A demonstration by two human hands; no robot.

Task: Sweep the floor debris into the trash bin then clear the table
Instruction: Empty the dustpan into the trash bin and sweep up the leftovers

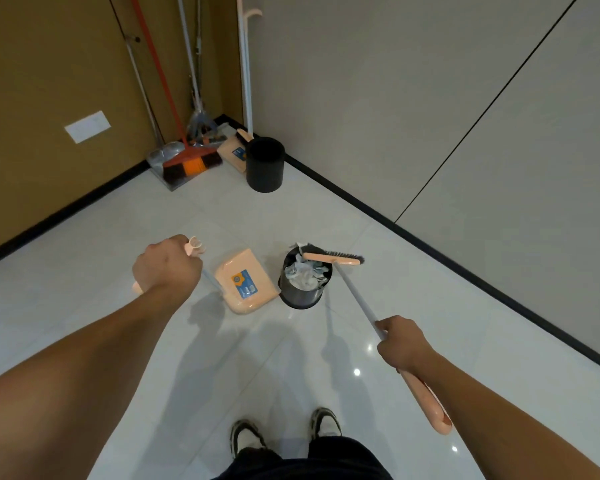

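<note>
Dim overhead light, soft shadows and glints on floor [187, 341], wide-angle bending.

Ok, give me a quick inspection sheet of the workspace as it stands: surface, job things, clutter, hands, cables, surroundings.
Surface: glossy white tiled floor; no loose debris seen.
Job's things: peach dustpan beside the black trash bin, which holds crumpled paper; peach broom, head over the bin's rim.
Clutter: second black bin, orange broom, grey dustpan, spare peach dustpan and other cleaning tools in the corner.
Hands: left hand grips the dustpan handle; right hand grips the broom handle.
Cables: nothing seen.
Surroundings: brown wall, grey wall panels, black skirting; no table in view.
</note>
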